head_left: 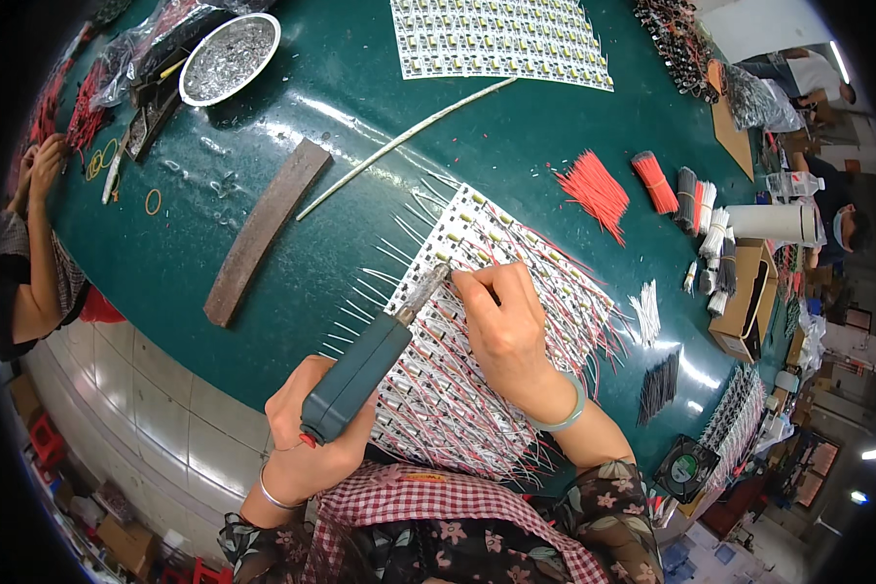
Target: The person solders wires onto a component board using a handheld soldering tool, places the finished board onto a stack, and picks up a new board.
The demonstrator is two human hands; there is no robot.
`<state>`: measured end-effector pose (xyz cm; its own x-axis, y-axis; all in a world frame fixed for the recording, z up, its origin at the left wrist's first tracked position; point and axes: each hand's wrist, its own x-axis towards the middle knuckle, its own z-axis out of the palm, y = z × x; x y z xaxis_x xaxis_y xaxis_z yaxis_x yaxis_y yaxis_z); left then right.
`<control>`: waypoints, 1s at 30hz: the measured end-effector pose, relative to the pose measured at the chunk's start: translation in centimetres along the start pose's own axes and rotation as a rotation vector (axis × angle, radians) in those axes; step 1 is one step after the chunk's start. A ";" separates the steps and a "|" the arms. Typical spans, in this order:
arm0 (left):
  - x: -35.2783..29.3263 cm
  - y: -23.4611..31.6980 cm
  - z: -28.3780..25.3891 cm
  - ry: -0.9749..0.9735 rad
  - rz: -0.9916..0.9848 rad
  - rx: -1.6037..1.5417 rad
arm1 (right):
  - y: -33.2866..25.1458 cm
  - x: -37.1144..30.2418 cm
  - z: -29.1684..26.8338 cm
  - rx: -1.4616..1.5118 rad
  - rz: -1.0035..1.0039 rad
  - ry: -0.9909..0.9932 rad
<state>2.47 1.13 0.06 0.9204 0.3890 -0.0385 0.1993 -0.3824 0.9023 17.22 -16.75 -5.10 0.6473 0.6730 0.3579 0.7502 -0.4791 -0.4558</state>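
My left hand (311,428) is wrapped round the dark green handle of a soldering iron (360,375). The iron's metal tip rests at the upper part of a white circuit board panel (467,219), which is covered with small components and many thin red, white and black wires. Right beside that tip, the thumb and forefinger of my right hand (506,321) are pinched together; what they hold is too small to make out. The rest of my right hand hovers over the wired rows and hides part of them.
A brown curved bar (268,234) and a thin pale stick (409,133) lie left of and beyond the panel. Farther off are a bowl of metal scraps (230,60) and another panel (496,39). Red wires (594,193) lie right. Another person's hands (45,165) are at far left.
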 end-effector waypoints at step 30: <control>-1.8 -0.3 -1.3 0.020 0.047 0.021 | -1.9 -0.4 -0.6 -0.025 -0.064 0.030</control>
<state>0.31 1.61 0.37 0.9218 0.3874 0.0124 0.1637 -0.4183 0.8934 15.64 -16.45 -3.93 0.6016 0.6858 0.4097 0.7928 -0.4499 -0.4110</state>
